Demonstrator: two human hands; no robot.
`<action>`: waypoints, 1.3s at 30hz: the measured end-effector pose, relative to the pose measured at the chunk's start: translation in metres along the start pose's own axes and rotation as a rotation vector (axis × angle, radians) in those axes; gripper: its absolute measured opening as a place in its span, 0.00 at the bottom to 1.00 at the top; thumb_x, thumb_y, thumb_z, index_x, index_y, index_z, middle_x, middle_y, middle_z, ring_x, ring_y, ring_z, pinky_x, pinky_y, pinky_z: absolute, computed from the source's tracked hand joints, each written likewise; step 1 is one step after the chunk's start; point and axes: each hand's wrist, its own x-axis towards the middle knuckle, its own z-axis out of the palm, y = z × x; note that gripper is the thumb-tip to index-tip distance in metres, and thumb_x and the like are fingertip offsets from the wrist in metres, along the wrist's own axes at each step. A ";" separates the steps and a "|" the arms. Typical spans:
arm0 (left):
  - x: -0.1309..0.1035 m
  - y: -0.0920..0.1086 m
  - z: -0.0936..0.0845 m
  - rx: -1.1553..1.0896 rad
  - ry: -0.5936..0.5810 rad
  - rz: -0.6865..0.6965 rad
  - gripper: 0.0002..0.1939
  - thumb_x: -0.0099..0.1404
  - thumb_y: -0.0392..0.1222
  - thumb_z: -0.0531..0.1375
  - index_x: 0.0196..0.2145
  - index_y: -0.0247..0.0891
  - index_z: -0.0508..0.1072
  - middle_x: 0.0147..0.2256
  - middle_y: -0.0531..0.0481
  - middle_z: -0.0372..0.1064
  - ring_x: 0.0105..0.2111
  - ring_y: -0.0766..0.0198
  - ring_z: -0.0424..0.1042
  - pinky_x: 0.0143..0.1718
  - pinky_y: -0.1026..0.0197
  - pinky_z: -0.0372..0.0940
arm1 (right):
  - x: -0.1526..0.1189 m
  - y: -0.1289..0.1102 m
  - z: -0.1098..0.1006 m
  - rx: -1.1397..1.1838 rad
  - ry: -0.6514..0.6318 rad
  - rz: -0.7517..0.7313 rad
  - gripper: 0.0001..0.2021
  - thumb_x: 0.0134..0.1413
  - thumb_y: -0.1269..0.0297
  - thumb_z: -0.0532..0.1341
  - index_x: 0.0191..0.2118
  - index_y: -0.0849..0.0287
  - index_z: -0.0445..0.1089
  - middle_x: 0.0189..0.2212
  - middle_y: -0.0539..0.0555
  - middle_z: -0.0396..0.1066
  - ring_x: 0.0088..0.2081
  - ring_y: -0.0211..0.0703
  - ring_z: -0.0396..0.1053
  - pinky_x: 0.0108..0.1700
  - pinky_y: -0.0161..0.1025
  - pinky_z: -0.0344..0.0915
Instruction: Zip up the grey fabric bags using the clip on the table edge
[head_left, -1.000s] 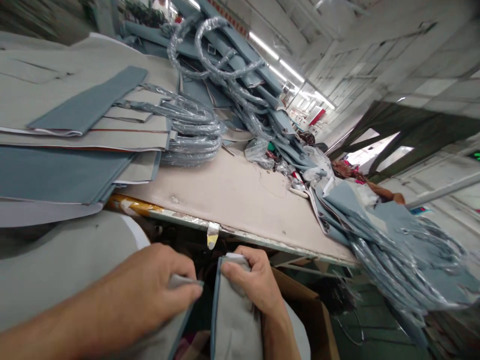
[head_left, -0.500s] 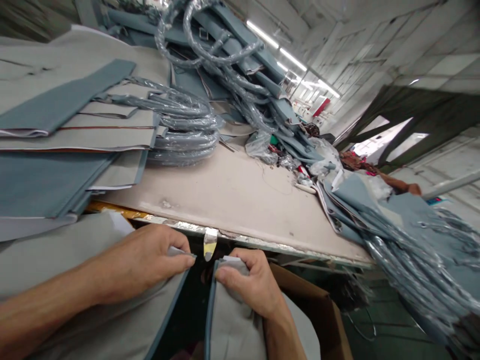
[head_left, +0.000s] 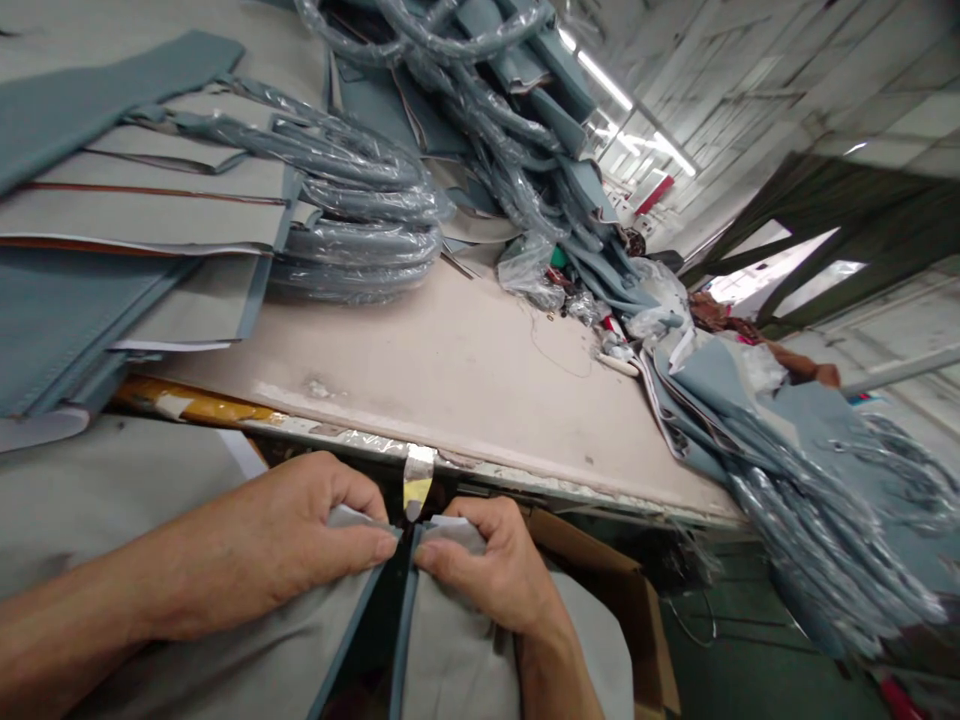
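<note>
The worktable (head_left: 480, 390) fills the middle of the view, its bare beige top running from 9 o'clock toward 3 o'clock, its near edge worn and taped. At 10 o'clock lies a stack of flat grey-blue panels (head_left: 135, 230), and just beside it, toward 12 o'clock, a heap of plastic-wrapped handles (head_left: 360, 210) curls over more blue pieces. At 3 to 4 o'clock a second pile of wrapped straps and panels (head_left: 795, 470) spills off the table's far end. A cardboard box (head_left: 637, 620) stands below the table edge at 5 o'clock.

At 6 o'clock, under the table's near edge, a grey bag with blue edging (head_left: 450, 650) is held with its mouth parted. The left hand (head_left: 292, 540) at 7 o'clock pinches the left rim between thumb and forefinger, the other fingers curled in. The right hand (head_left: 495, 570) at 6 o'clock grasps the right rim the same way, thumb on top. The two pinched rims stand very near each other, a dark slit between them

A scrap of yellowed tape (head_left: 418, 482) hangs from the table edge just above the thumbs
</note>
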 end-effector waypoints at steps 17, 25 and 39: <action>0.012 0.008 -0.008 0.056 -0.029 -0.035 0.26 0.52 0.66 0.59 0.26 0.40 0.82 0.23 0.51 0.64 0.26 0.60 0.61 0.27 0.61 0.50 | 0.006 -0.001 -0.002 0.043 -0.068 0.010 0.18 0.48 0.51 0.69 0.23 0.58 0.64 0.19 0.44 0.56 0.23 0.31 0.48 0.24 0.33 0.46; 0.017 0.006 -0.012 0.013 -0.095 -0.009 0.26 0.52 0.65 0.60 0.27 0.37 0.80 0.22 0.53 0.58 0.24 0.64 0.54 0.24 0.63 0.45 | 0.008 0.001 -0.002 0.053 -0.062 -0.003 0.20 0.48 0.48 0.70 0.23 0.59 0.65 0.19 0.44 0.55 0.23 0.31 0.48 0.23 0.32 0.45; 0.020 0.008 -0.011 -0.023 -0.105 -0.021 0.26 0.52 0.65 0.60 0.28 0.36 0.78 0.21 0.54 0.56 0.24 0.65 0.51 0.25 0.63 0.44 | 0.014 0.011 -0.005 0.198 -0.107 -0.062 0.22 0.47 0.55 0.76 0.21 0.60 0.65 0.19 0.43 0.52 0.23 0.30 0.44 0.22 0.31 0.42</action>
